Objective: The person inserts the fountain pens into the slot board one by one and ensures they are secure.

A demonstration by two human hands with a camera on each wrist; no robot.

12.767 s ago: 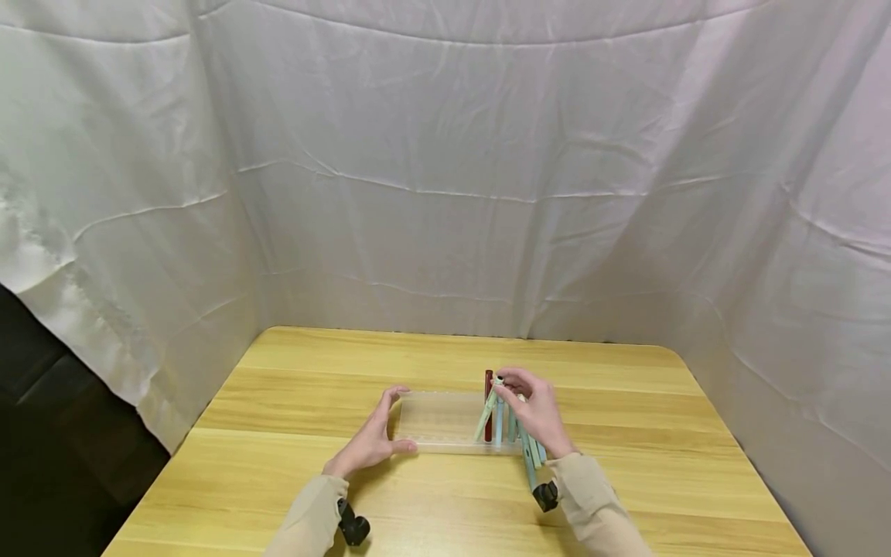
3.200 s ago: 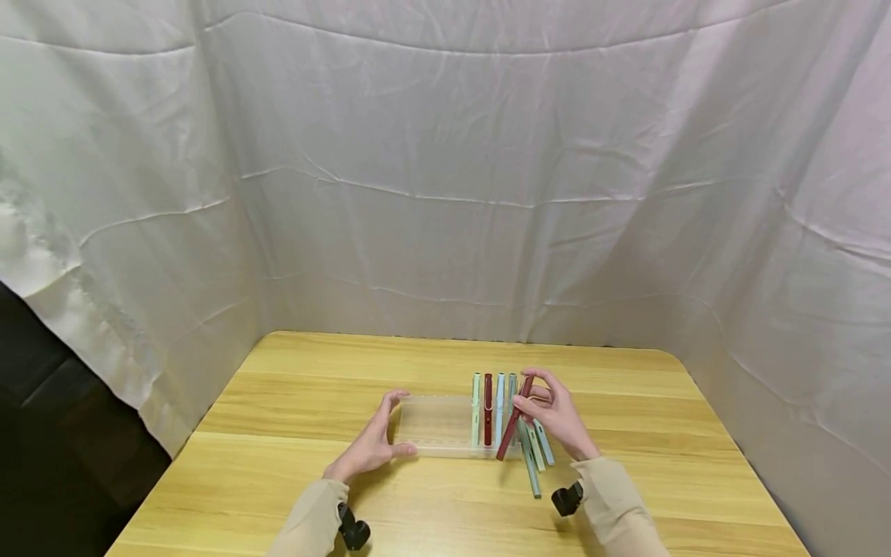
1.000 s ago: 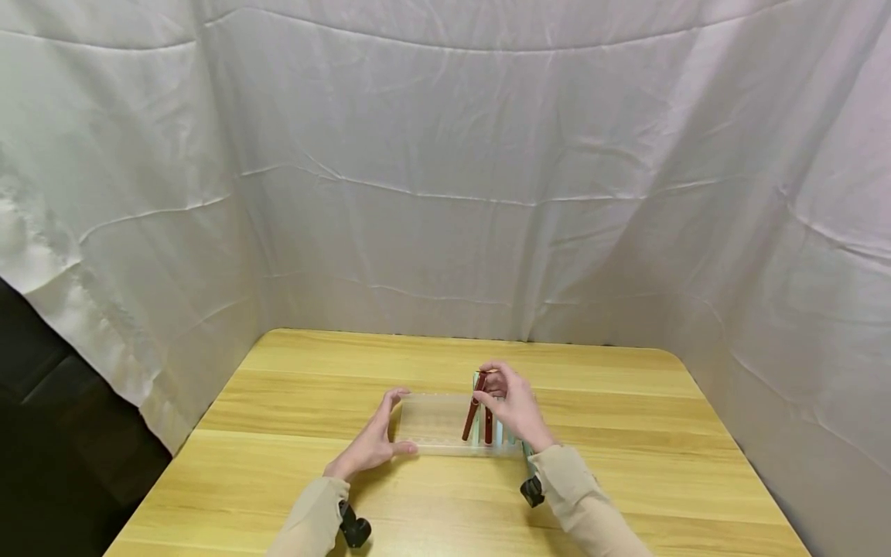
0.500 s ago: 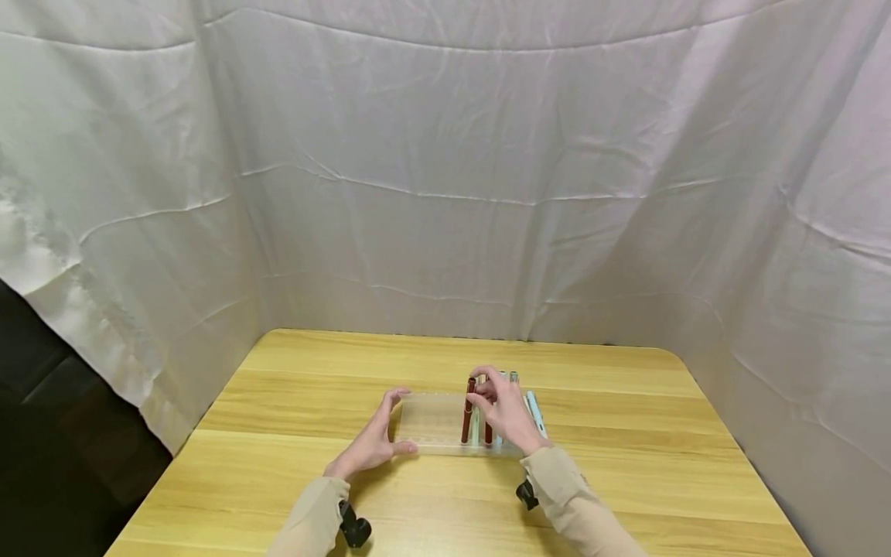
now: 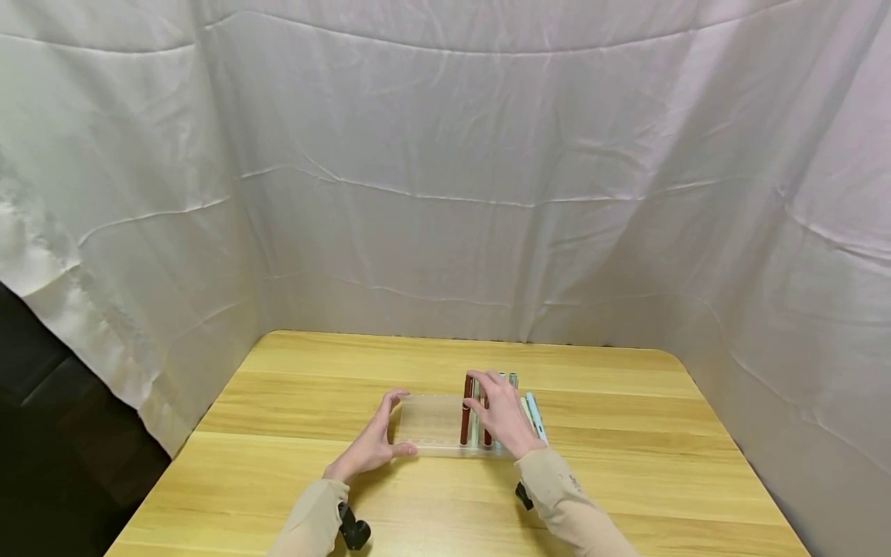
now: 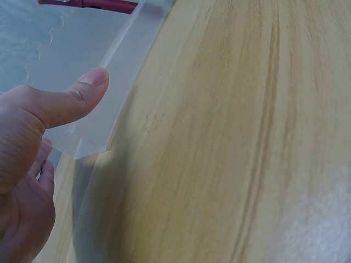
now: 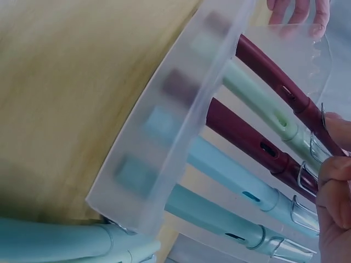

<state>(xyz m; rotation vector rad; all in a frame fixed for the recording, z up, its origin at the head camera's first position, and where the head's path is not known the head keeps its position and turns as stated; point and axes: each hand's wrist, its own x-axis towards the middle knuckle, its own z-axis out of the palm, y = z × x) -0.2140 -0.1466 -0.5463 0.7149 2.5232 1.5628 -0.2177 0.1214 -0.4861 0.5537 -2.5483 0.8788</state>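
Observation:
My left hand (image 5: 369,442) holds the left end of a clear plastic pen rack (image 5: 433,422), thumb on the front edge and fingers behind. In the left wrist view its thumb (image 6: 82,98) lies on the frosted plastic. My right hand (image 5: 508,416) pinches the cap end of a dark red fountain pen (image 5: 465,424), leftmost in the row. In the right wrist view a light green pen (image 7: 258,98), a second dark red pen (image 7: 247,134), a light blue pen (image 7: 230,171) and a teal pen (image 7: 211,211) lie beside it in the rack, clips showing.
Loose pens lie on the table at the rack's right end, among them a light blue pen (image 5: 535,414) and a teal pen (image 7: 55,239). The rack stands on a wooden table (image 5: 431,510). Pale curtains (image 5: 445,193) surround the table's back and sides.
Earlier a light green pen went into the rack. The right hand then picked up a dark red pen, carried it left and laid it beside the green one. The left hand stayed put.

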